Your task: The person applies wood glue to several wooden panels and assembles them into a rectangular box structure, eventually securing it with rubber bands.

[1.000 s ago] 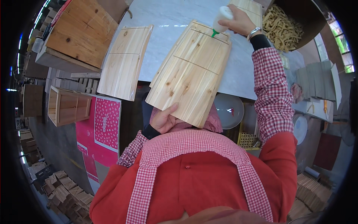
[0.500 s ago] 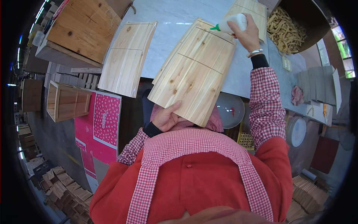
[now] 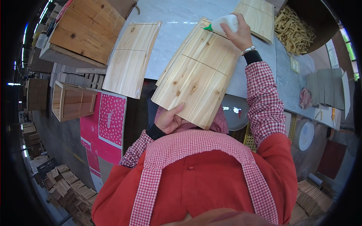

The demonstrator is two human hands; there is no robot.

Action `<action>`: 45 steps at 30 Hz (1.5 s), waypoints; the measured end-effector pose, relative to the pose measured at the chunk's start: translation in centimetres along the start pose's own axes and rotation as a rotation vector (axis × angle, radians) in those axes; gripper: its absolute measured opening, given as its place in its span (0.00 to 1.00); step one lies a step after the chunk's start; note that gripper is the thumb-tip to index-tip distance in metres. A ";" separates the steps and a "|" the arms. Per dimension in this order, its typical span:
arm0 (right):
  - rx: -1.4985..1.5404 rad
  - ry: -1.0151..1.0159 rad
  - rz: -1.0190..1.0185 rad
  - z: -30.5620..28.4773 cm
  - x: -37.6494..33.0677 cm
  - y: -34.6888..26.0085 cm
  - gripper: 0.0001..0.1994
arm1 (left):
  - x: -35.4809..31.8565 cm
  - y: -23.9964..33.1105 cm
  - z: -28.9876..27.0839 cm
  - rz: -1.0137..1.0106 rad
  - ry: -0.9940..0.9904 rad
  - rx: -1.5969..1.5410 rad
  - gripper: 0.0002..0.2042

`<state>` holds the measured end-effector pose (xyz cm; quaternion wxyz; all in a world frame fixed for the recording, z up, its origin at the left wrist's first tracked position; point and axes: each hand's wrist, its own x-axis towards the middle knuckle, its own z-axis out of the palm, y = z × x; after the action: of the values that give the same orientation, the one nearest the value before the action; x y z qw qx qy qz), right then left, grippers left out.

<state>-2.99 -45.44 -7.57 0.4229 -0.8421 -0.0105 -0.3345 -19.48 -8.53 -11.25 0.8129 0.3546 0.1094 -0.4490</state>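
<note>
A pale wooden panel (image 3: 198, 73) made of joined planks leans from my lap up onto the grey table (image 3: 177, 15). My left hand (image 3: 169, 118) grips its near lower edge from underneath. My right hand (image 3: 238, 32) holds a white glue bottle (image 3: 225, 23) with a green nozzle, its tip pointing left at the panel's far top edge. A second similar panel (image 3: 130, 58) lies on the table to the left.
A large wooden box (image 3: 85, 30) stands at the far left of the table, a smaller panel (image 3: 258, 17) and a bin of wood shavings (image 3: 296, 28) at the far right. An open wooden box (image 3: 71, 101) and pink cloth (image 3: 105, 128) sit left of me.
My right hand with the glue bottle has moved right then back left along the panel's far edge. The left hand and panel stay put.
</note>
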 end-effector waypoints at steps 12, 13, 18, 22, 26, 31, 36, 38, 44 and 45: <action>-0.132 0.019 0.022 -11.6 -6.0 0.5 0.22 | 0.3 -0.2 -0.5 -0.016 -0.003 -0.031 0.29; -0.154 0.031 0.044 -12.1 -6.4 0.2 0.22 | 0.3 -0.2 -0.5 -0.020 -0.022 -0.042 0.30; 0.139 0.087 0.230 -10.4 -9.1 -3.6 0.22 | 0.2 0.0 -0.3 -0.024 -0.032 -0.018 0.31; 0.322 0.008 0.230 -4.1 -11.5 -7.3 0.22 | 0.0 0.1 -0.3 -0.004 -0.061 -0.046 0.30; 0.245 -0.008 0.100 0.5 -11.5 -8.8 0.23 | -0.1 0.2 0.0 -0.009 -0.030 -0.060 0.28; 0.127 -0.035 -0.035 1.5 -10.0 -9.0 0.23 | -0.1 0.1 0.1 0.014 -0.040 -0.074 0.28; 0.004 -0.073 -0.061 -2.1 -10.9 -9.0 0.21 | -0.2 -0.3 -0.2 0.044 -0.040 -0.022 0.27; -0.011 -0.074 -0.029 -4.7 -12.2 -8.9 0.21 | -0.2 -0.5 -0.3 0.050 -0.042 -0.021 0.27; -0.042 -0.021 0.165 -10.7 -16.7 -9.3 0.21 | 0.1 -1.0 -0.5 0.039 -0.020 -0.097 0.30; -0.036 0.000 0.202 -11.2 -17.1 -9.3 0.21 | 0.1 -1.0 -0.5 0.039 -0.024 -0.089 0.31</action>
<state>-25.27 -42.97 -6.14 0.4392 -0.8465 0.0805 -0.2901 -20.14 -8.61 -12.15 0.8377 0.3148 0.1125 -0.4319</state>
